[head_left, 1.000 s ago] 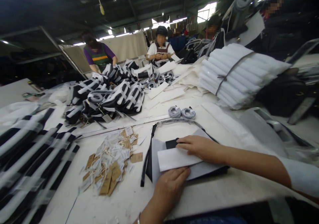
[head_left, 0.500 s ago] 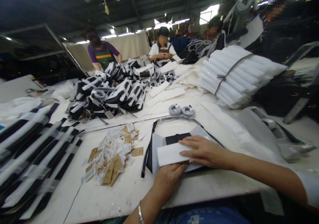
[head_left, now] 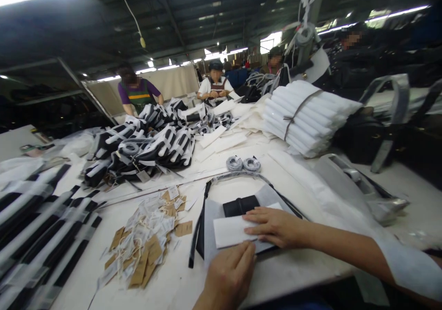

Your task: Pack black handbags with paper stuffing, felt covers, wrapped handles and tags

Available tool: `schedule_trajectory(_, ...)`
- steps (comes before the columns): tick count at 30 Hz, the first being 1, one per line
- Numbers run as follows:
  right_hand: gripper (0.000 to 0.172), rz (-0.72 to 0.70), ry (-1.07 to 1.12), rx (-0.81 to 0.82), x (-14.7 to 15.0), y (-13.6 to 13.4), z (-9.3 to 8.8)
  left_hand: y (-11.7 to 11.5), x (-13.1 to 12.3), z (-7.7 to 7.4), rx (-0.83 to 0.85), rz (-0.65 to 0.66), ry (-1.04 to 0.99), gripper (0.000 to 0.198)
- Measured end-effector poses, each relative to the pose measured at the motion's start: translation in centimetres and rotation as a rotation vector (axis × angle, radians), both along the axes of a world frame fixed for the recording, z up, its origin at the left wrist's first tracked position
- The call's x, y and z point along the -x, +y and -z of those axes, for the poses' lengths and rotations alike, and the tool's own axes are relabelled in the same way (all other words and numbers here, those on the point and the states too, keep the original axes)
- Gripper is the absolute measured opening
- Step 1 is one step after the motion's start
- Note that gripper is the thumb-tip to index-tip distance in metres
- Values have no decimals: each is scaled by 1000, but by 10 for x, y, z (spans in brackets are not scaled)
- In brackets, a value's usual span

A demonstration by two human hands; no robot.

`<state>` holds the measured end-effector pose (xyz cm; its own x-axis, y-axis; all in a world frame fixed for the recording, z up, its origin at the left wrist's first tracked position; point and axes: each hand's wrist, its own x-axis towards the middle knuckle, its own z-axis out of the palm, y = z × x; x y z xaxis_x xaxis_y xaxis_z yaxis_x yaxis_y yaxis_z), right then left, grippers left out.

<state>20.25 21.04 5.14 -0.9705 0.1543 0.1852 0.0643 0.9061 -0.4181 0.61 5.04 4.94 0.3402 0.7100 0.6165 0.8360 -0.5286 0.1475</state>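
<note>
A black handbag (head_left: 199,245) lies on the table in front of me, with thin translucent wrapping (head_left: 209,209) over its body and its strap (head_left: 238,175) looped toward the back. A folded white foam sheet (head_left: 228,232) rests on the bag, just below its black closure tab (head_left: 238,205). My right hand (head_left: 272,226) presses flat on the sheet's right part, fingers stretched out. At the near edge of the sheet and bag, my left hand (head_left: 229,273) is closed with its fingers curled together. Whatever they pinch is hidden.
Brown and white hang tags (head_left: 148,245) are heaped left of the bag. Wrapped black pieces (head_left: 44,227) lie farther left. Two wrapped coils (head_left: 242,163) sit behind the bag. A tied bundle of white rolls (head_left: 304,117) stands back right. Co-workers (head_left: 214,82) work behind piled bags (head_left: 148,140).
The camera view has shifted, tilting up and to the right. My left hand's fingers have curled in at the sheet's near edge. The right hand stays flat on the sheet.
</note>
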Motion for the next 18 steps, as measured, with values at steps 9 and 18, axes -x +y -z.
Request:
schedule_trajectory(9,23,70,121,244,-1,13,-21,31,-1,55,-62,-172,321,57)
schedule_trajectory(18,30,1103,230,-353,-96,183,-133,45,10,96,-246,-156,274,57)
